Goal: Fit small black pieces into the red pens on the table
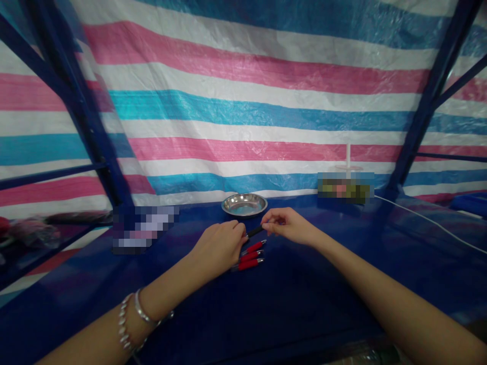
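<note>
A slim black pen spans the gap between my two hands, just over the blue tabletop. My left hand is closed around its left end, palm down, hiding that part. At the other end, the fingertips of my right hand pinch the pen's tip. Three red pens lie side by side on the table below the black one; the nearest red pen has its left end partly behind my left hand, as do the other two. A shiny round metal dish stands just beyond my hands.
The blue tabletop runs back to a striped plastic sheet. Blue metal posts stand at both sides. Blurred-out items lie at the left and back right, with a white cable at right. A plastic-wrapped bundle is at far left.
</note>
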Motion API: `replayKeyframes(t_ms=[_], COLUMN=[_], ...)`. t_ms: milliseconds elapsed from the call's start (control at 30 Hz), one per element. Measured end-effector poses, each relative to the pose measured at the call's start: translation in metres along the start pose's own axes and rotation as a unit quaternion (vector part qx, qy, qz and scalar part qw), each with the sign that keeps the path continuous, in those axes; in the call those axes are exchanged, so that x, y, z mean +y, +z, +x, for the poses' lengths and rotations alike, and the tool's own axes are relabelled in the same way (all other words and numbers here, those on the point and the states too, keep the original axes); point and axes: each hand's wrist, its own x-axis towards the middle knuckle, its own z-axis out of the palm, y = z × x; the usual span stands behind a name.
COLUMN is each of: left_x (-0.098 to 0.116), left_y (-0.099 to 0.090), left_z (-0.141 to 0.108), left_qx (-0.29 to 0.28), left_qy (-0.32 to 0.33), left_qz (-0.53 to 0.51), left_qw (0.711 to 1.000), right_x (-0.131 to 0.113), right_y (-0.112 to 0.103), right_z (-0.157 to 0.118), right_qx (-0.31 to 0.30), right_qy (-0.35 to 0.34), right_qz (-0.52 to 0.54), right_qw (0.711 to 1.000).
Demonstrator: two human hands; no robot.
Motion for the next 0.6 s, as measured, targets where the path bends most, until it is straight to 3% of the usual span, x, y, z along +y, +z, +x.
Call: replayKeyframes(t_ms=[600], left_x=[-0.0005], left_y=[0.0016], left_z=[0.0003], left_qx=[0.007], left_qy=[-0.009], left_qz=[0.01], left_qw=[1.0], right_x=[0.0026], right_y=[-0.0007], right_z=[0.0003], right_qx=[-0.007], right_qy=[-0.012], right_qz=[0.0], right_qw=[1.0])
